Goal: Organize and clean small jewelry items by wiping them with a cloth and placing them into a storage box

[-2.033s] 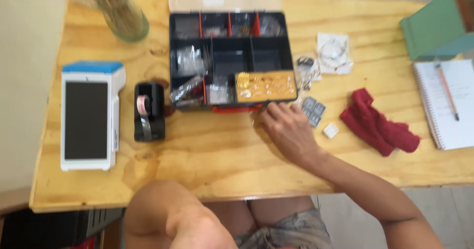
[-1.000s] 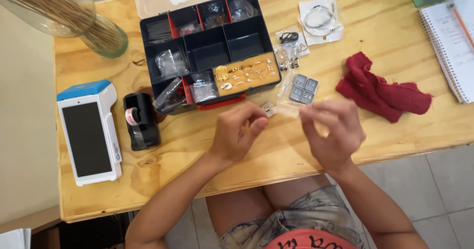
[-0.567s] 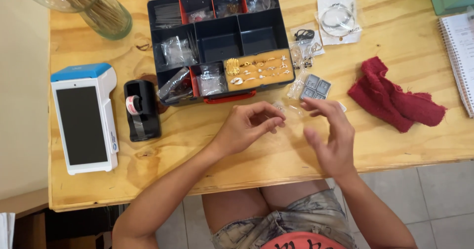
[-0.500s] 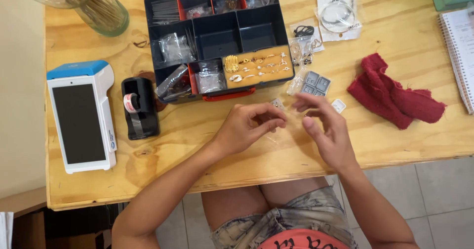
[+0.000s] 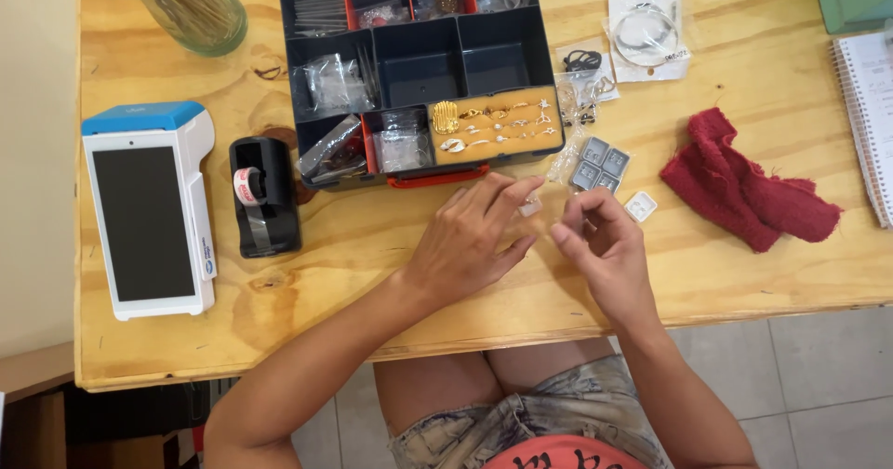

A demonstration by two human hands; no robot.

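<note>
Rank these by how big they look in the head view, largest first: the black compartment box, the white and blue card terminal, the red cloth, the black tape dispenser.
1. Black compartment box, though its top edge is cut off by the frame.
2. White and blue card terminal.
3. Red cloth.
4. Black tape dispenser.

All lie on the same wooden table, so nearness hardly skews the order.

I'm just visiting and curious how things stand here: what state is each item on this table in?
Black compartment organiser box: open, lid back.
Small clear plastic bag: pinched between both hands.
Left hand: gripping the bag.
Right hand: fingers curled at the bag.
Red cloth: crumpled.
White and blue handheld terminal: screen dark.
</note>
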